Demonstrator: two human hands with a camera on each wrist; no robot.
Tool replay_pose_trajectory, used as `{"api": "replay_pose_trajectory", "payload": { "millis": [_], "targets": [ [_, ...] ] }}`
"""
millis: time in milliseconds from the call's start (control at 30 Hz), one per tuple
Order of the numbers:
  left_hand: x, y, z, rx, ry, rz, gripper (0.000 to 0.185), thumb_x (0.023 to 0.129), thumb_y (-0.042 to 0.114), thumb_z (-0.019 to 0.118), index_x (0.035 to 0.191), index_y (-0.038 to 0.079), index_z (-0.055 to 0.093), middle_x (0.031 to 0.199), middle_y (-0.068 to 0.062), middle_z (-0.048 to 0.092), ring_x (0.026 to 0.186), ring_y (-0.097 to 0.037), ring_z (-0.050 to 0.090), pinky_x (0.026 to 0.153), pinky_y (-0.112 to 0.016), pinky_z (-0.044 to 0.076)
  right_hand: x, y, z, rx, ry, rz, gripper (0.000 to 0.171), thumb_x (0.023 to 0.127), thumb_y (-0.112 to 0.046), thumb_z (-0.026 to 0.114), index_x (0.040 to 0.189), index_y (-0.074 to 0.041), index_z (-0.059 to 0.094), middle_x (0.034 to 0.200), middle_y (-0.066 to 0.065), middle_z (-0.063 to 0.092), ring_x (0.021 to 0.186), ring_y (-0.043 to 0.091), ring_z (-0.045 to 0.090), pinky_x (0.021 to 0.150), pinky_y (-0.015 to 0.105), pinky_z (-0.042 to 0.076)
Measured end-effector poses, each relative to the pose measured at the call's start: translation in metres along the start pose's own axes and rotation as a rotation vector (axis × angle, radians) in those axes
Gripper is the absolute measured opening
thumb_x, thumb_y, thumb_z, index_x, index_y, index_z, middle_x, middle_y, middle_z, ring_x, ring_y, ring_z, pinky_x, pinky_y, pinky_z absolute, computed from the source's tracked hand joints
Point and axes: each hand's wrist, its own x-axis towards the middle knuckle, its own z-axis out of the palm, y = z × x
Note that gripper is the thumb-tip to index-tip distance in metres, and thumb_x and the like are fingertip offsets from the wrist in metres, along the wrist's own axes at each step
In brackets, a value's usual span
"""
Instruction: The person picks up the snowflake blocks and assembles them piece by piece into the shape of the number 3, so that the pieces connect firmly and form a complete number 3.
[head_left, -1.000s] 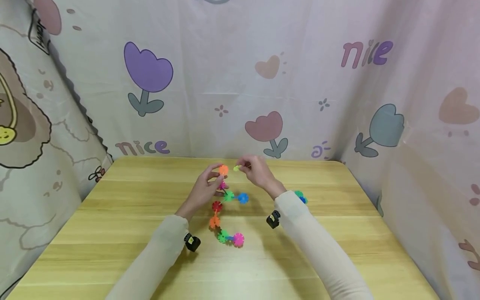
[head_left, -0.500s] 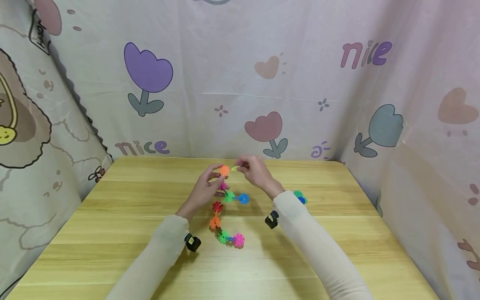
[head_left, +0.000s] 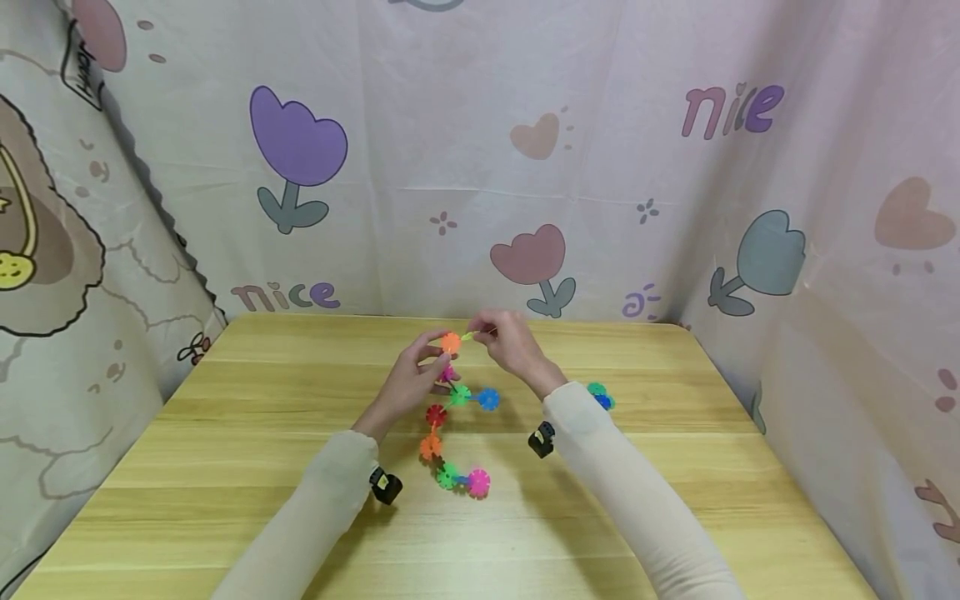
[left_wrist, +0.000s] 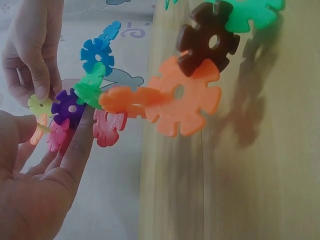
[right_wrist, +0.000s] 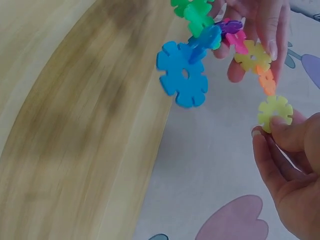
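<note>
My left hand (head_left: 405, 379) holds the upper end of a chain of coloured notched plastic discs. Next to its thumb, in the right wrist view, is a yellow disc (right_wrist: 245, 56) with an orange disc (right_wrist: 266, 82) slotted into it. Between thumb and fingers my right hand (head_left: 513, 346) pinches a single yellow-green disc (right_wrist: 274, 106), its notched edge right at the end of the orange one. Lower down the chain come purple (left_wrist: 64, 106), green (head_left: 460, 396), red (head_left: 436, 415) and orange (head_left: 430, 447) discs. A blue branch (head_left: 489, 400) sticks out rightward, and a pink disc (head_left: 478, 483) ends the chain.
Loose green and blue discs (head_left: 597, 389) lie on the wooden table (head_left: 262, 467) beside the right sleeve, which partly covers them. Behind the table's far edge hangs a printed curtain (head_left: 420, 150). Each wrist carries a small black camera (head_left: 386, 486).
My right hand has brought the yellow-green disc slightly leftward, up to the orange disc. The left hand and the chain have shifted very slightly to the right.
</note>
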Motion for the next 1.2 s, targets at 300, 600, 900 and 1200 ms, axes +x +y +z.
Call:
{"api": "replay_pose_trajectory", "payload": {
  "millis": [300,600,900,1200],
  "targets": [
    [0.001,-0.002,0.001,0.015,-0.019,0.021,0.049,0.110,0.018,0.051,0.157,0.015,0.041,0.134,-0.030,0.060,0.098,-0.040,0.075,0.078,-0.045,0.065,-0.001,0.001,0.003,-0.055,0.019,-0.096,0.015,0.092,0.011,0.068,0.090,0.001,0.079,0.093,0.014,0.078,0.083,0.026,0.074,0.078,0.036,0.063],
    [0.000,-0.003,0.003,0.071,0.011,0.041,0.051,0.108,0.007,0.052,0.158,0.013,0.043,0.131,-0.031,0.066,0.090,-0.034,0.076,0.073,-0.035,0.065,-0.004,-0.004,0.005,-0.178,0.054,-0.224,0.020,0.089,0.015,0.068,0.088,0.000,0.081,0.087,0.013,0.078,0.082,0.026,0.076,0.077,0.034,0.064],
    [-0.001,-0.003,0.002,0.089,0.020,0.037,0.051,0.106,0.005,0.053,0.156,0.013,0.046,0.129,-0.028,0.067,0.086,-0.027,0.072,0.075,-0.031,0.064,-0.007,-0.003,0.009,-0.211,0.063,-0.306,0.019,0.090,0.015,0.068,0.088,0.001,0.080,0.086,0.013,0.076,0.083,0.025,0.076,0.078,0.032,0.064],
    [-0.003,-0.005,0.002,0.108,0.015,0.043,0.049,0.107,0.005,0.052,0.156,0.010,0.046,0.128,-0.030,0.068,0.087,-0.025,0.069,0.074,-0.029,0.064,-0.008,-0.005,0.012,-0.294,0.048,-0.363,0.021,0.090,0.016,0.066,0.090,0.000,0.080,0.089,0.011,0.076,0.085,0.024,0.077,0.079,0.030,0.063]
  ]
}}
